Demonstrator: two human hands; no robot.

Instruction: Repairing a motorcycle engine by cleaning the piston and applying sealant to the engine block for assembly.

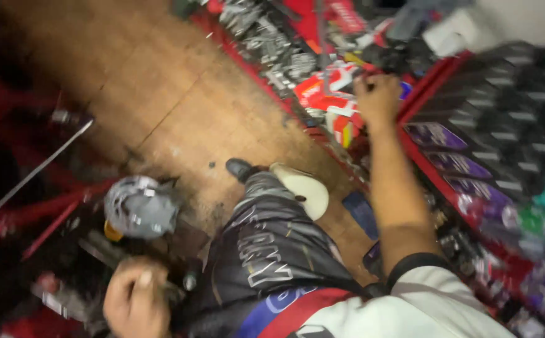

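My right hand (377, 98) reaches out to a cluttered red shelf (424, 86), fingers closed among small packages and metal parts; what it grips is blurred. My left hand (136, 298) is low at the left, closed around a dark metal piece (173, 289) beside a grey engine-like part (141, 206). My leg in dark printed trousers (266, 241) stretches over the wooden floor, ending in a black shoe (240, 168).
A wooden plank floor (160, 94) fills the middle. Red metal frame bars (35, 216) lie at the left. Shelves at the right hold purple boxes (457, 166) and dark packets. A white round object (304, 188) and a blue flat item (360, 213) lie by my leg.
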